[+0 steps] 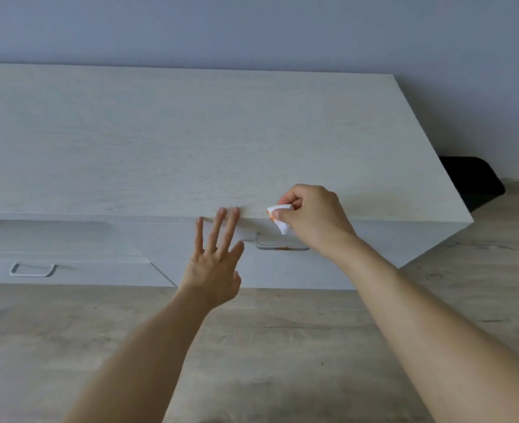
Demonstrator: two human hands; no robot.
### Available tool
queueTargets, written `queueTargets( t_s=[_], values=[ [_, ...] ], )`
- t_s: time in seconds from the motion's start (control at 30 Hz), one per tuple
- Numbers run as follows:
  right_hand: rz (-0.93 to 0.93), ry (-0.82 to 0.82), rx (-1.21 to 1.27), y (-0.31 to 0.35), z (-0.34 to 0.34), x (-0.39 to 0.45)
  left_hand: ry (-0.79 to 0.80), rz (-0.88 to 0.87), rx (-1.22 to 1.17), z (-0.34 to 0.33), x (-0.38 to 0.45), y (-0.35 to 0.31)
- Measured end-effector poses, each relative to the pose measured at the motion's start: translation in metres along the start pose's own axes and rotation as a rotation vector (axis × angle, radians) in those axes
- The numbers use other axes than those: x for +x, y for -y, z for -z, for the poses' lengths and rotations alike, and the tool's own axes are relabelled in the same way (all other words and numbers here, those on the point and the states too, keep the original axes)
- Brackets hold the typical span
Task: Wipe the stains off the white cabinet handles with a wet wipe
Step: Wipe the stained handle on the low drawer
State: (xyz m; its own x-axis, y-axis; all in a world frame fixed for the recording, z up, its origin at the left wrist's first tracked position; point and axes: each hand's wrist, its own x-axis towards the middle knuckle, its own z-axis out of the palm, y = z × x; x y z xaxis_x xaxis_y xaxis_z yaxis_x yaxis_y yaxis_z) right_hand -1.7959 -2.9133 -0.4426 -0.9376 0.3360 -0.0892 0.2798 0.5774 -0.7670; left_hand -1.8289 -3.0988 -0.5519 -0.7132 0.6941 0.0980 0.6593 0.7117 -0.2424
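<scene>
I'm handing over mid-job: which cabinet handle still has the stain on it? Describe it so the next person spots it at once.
Start at the long white cabinet against the wall. On its front are two white handles; take the right handle, just below the right hand holding the wet wipe. Unlike the clean left handle, it has orange smears along its lower edge.

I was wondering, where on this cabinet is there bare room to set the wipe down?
The cabinet top is bare from the wall to its front edge, left of the right hand holding the wet wipe. It is crowded only at the front edge, where the left hand and the stained handle sit.
</scene>
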Motion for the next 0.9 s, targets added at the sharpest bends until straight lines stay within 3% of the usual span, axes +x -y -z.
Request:
queueTargets(
  t_s=[0.27,0.4,0.67,0.9],
  values=[
    [0.286,-0.294,0.243,-0.028,-0.034,0.018,-0.682,0.019,-0.163,-0.067,0.034,-0.006],
    [0.417,-0.401,0.312,-0.045,-0.051,0.01,-0.92,-0.009,-0.19,-0.078,0.047,-0.007],
    [0.369,-0.397,0.362,-0.067,-0.064,-0.016,-0.996,0.021,-0.288,-0.079,0.049,-0.016],
    [0.366,-0.421,0.432,-0.092,-0.058,-0.023,-1.073,0.176,-0.443,-0.102,0.053,-0.037]
  ],
)
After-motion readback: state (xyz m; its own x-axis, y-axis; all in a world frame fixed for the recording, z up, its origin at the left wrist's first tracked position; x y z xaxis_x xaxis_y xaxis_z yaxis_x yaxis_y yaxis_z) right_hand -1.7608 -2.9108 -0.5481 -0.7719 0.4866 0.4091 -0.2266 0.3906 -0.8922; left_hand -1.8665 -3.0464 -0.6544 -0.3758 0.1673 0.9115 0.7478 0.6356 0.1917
